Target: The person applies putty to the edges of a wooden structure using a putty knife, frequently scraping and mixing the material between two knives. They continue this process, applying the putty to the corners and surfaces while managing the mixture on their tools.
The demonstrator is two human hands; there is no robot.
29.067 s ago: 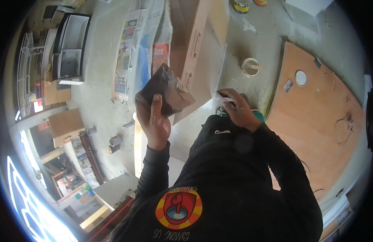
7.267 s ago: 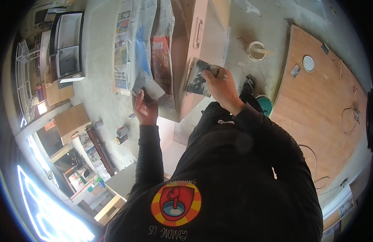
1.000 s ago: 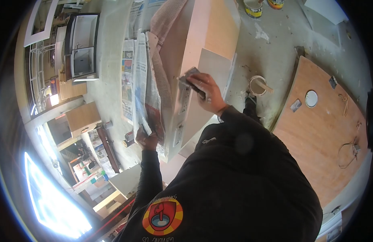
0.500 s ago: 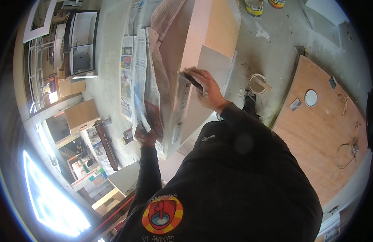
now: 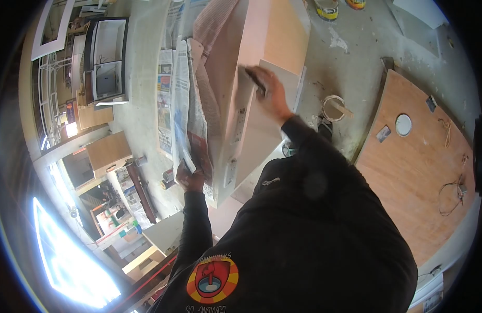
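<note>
A long pale wooden cabinet point(image 5: 269, 99) with white and pinkish faces lies in front of me. My right hand point(image 5: 274, 99) grips a dark, flat sanding pad point(image 5: 255, 78) against the cabinet's upper edge, blurred a little by motion. Below it, two cut-outs with sockets or fittings point(image 5: 240, 119) show along the narrow face. On the near left, my left hand point(image 5: 191, 181) is closed at the edge of the newspaper point(image 5: 182, 99) along the cabinet's side; what its fingers hold is hard to make out. A ribbed cloth or sheet point(image 5: 209, 26) lies beside the newspaper.
A round tub with a stick point(image 5: 333, 108) stands on the floor by my foot. Further right is a large wooden panel point(image 5: 408, 172) with a white disc on it. Paint cans point(image 5: 327, 9) stand at the top, and a dark-framed cabinet point(image 5: 106, 60) lies at left.
My right hand has slid the sanding pad further up along the cabinet edge, away from my body. My left hand stays in nearly the same place.
</note>
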